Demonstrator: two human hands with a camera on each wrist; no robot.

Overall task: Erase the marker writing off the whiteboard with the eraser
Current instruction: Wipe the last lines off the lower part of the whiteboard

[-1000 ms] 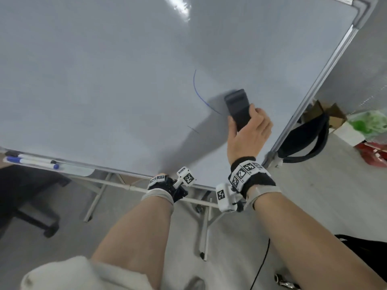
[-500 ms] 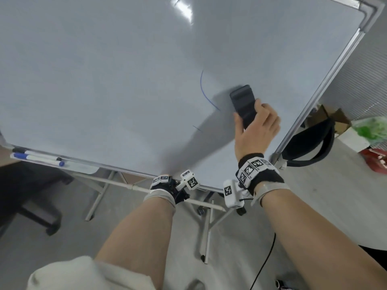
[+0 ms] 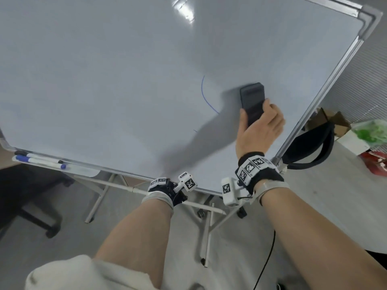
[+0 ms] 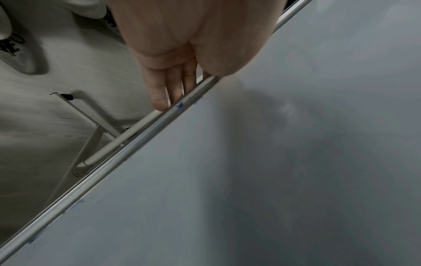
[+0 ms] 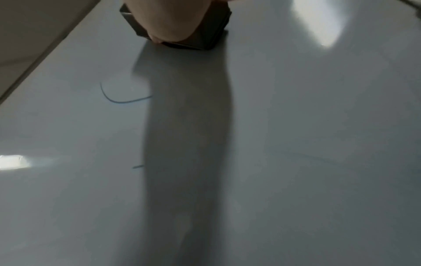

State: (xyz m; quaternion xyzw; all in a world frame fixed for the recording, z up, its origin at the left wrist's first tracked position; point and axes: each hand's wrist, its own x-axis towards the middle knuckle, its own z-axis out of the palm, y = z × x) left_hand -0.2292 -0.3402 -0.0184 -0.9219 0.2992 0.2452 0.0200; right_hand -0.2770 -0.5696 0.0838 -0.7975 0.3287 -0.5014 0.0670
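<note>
The whiteboard [image 3: 104, 80] fills the head view, tilted on its stand. A curved blue marker line [image 3: 204, 95] and a tiny mark [image 3: 195, 130] are on it; both also show in the right wrist view, the line [image 5: 118, 100] and the mark [image 5: 138, 166]. My right hand [image 3: 259, 130] grips the dark eraser [image 3: 252, 101] and presses it flat on the board, right of the line. The eraser [image 5: 212, 32] sits under my right hand [image 5: 173, 21]. My left hand [image 4: 173, 86] holds the board's bottom frame [image 4: 136, 142], fingers behind it.
Two markers [image 3: 39, 161] lie on the tray [image 3: 83, 170] at the board's lower left. White stand legs [image 3: 207, 233] spread on the floor below. A black chair [image 3: 31, 206] stands left; a black bag [image 3: 310, 147], boxes [image 3: 333, 120] and a green bag [image 3: 372, 132] are right.
My right hand has slid the eraser a little up and to the right, away from the blue line, whose lower tail looks shorter. The left hand has stayed on the bottom frame.
</note>
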